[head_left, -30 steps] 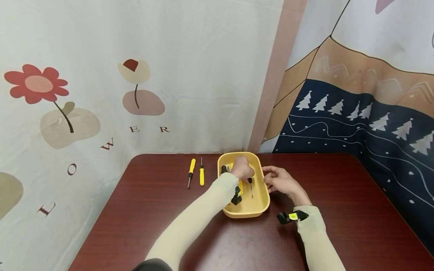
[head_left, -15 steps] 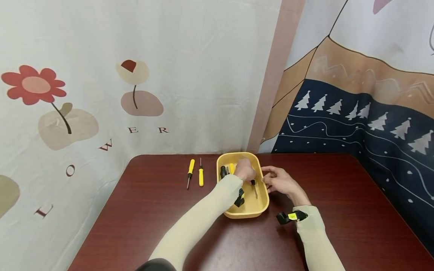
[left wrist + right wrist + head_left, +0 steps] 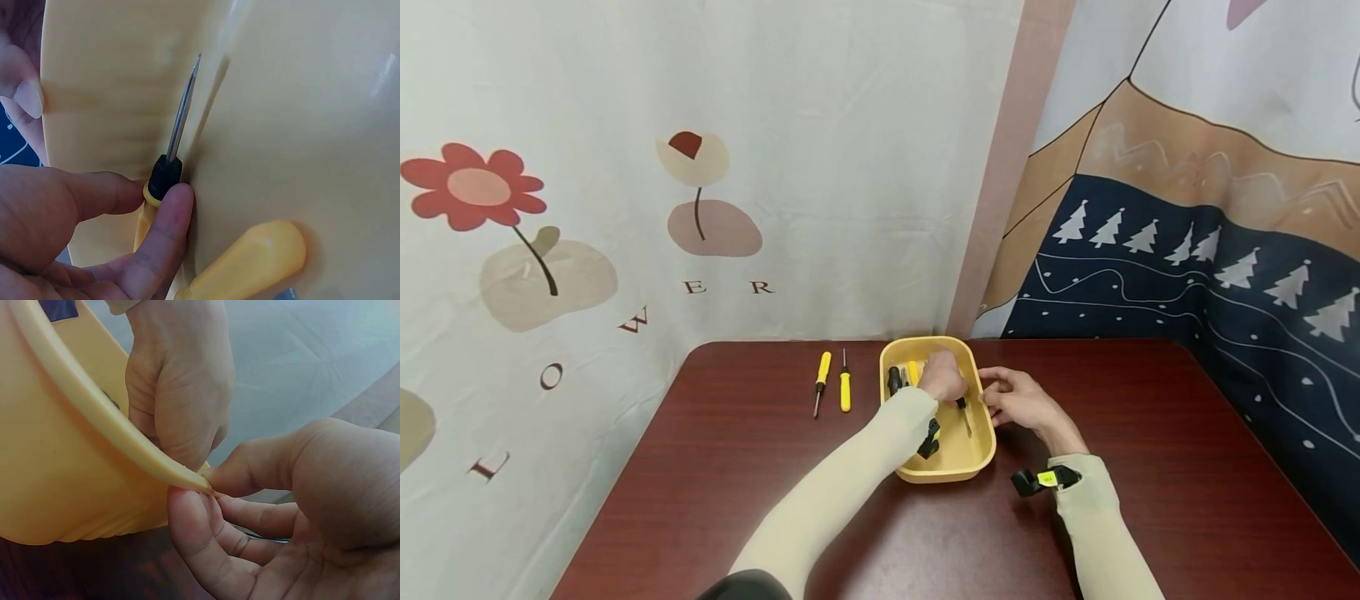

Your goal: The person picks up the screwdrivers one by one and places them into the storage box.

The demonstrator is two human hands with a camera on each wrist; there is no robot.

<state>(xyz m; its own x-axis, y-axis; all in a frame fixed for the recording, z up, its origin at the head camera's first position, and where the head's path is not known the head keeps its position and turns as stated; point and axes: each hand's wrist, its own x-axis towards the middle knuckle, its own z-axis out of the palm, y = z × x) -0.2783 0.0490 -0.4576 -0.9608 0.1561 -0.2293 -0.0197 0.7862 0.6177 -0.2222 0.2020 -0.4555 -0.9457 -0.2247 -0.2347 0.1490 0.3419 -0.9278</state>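
Inside a yellow plastic bin [image 3: 951,467], my left hand [image 3: 943,377] pinches a screwdriver [image 3: 165,178] between thumb and fingers, just where the yellow handle meets its black collar. The metal shaft points toward the near end of the bin in the head view; most of the handle is hidden by the hand. Another yellow handle [image 3: 256,259] lies beside it on the bin's floor. On the bin's right side, my right hand [image 3: 269,506] pinches the rim [image 3: 144,453] between thumb and fingers. A black-handled tool [image 3: 894,381] lies at the bin's left wall.
Two yellow-handled screwdrivers lie on the dark red table [image 3: 760,492] left of the bin: one screwdriver [image 3: 823,369] with its tip toward me, the other screwdriver [image 3: 846,392] with its tip away. A patterned curtain [image 3: 850,167] hangs behind the table.
My left hand has shifted slightly right inside the bin, and the screwdriver it holds has swung its tip rightward. The right hand stays at the rim.
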